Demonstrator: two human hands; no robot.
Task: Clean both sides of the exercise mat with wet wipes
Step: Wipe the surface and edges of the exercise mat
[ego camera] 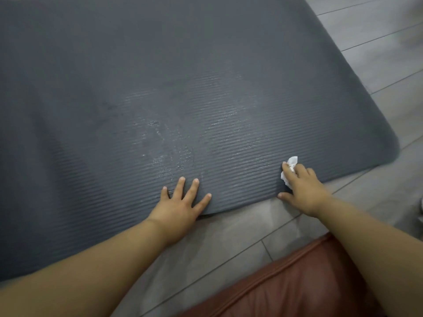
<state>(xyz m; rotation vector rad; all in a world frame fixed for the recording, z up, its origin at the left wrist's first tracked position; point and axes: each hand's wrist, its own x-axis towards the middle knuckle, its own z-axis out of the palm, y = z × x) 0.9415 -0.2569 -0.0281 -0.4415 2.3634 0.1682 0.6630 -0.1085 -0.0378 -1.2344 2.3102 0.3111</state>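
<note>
**Grey mat flat on the floor, white wipe at its near edge**

Grey and ribbed, the exercise mat (137,88) lies unrolled on a floor (229,236) of pale grey planks and fills most of the view. Its rounded corner shows at the right, and its near long edge runs across the lower middle of the picture. Fine ridges run along the surface. A patch of lighter, shiny damp streaks (174,152) sits in the middle of the near part, just beyond the two hands.

The left hand (180,202) lies flat on the mat at the near edge, palm down. Its fingers are straight and spread apart, and it holds nothing.

The right hand (302,186) is further right along the same edge, near the rounded corner. Its fingers are curled over a crumpled white wet wipe (291,162) and hold it down against the mat. The wipe sticks out beyond the fingertips and under the side of the hand. The thumb reaches left and touches the mat's near edge.

The two hands are well apart, with bare mat between them. Both forearms reach in from the bottom of the frame.

A reddish-brown leather-like cushion (309,282) with a stitched seam sits on the floor at the lower right, under the right forearm and apart from the mat.
</note>
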